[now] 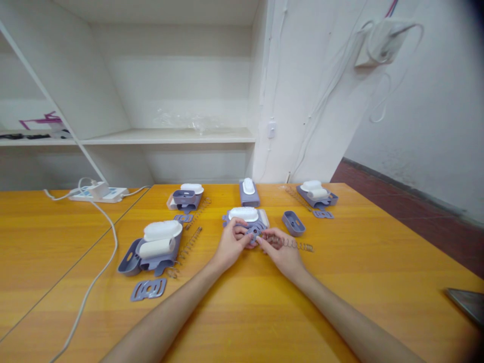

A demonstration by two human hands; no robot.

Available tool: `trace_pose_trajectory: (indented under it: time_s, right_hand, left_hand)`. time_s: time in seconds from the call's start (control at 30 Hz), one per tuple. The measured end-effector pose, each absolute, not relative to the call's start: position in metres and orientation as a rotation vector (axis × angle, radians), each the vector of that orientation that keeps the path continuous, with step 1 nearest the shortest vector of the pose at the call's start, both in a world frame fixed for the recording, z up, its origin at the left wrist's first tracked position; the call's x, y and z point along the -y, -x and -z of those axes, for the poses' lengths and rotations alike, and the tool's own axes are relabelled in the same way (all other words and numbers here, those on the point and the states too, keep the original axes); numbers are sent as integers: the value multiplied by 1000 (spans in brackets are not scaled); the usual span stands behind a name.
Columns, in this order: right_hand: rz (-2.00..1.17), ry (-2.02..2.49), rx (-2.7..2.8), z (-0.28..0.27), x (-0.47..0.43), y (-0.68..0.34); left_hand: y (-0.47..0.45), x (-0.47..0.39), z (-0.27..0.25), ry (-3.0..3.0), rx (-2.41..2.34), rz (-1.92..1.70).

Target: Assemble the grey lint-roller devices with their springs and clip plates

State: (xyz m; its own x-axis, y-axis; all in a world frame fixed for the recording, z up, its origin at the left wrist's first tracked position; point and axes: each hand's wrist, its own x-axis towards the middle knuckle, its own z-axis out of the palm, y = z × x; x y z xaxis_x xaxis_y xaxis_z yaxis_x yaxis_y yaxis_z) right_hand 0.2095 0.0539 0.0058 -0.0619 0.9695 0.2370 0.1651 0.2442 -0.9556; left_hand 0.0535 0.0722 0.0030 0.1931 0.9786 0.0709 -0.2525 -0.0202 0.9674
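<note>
Near the middle of the table, my left hand (234,239) and my right hand (282,252) pinch a small grey-purple slotted plastic plate (255,230) from either side. A coil spring (300,245) sticks out to the right past my right fingers; whether they touch it I cannot tell. Just behind my hands lies a grey-purple plastic housing (260,218) with a white bristled oval piece (243,214) on it. To the right stands a small grey-purple open tray (293,223) with a hole in its floor.
Similar part sets lie at the left (162,232), back left (191,189) and back right (315,190), with springs and slotted plates beside them. An assembled unit (248,193) stands at the back. A power strip (99,191) trails a white cable (109,252). A dark flat device (467,302) lies at the right edge.
</note>
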Motion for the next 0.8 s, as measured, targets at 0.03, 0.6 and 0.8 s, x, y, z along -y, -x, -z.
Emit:
trace_pose_trajectory:
  time_s: [0.03, 0.6, 0.8]
  right_hand:
    - [-953, 1128, 1479, -6, -54, -209]
    - [-523, 1113, 1740, -6, -53, -214]
    - [-448, 1130, 1709, -6, -55, -214]
  left_hand:
    - [-55, -71, -2, -1152, -819, -1193]
    - [-56, -66, -4, -1329, -780, -1027]
    - [-53, -66, -7, -1242, -747, -1021]
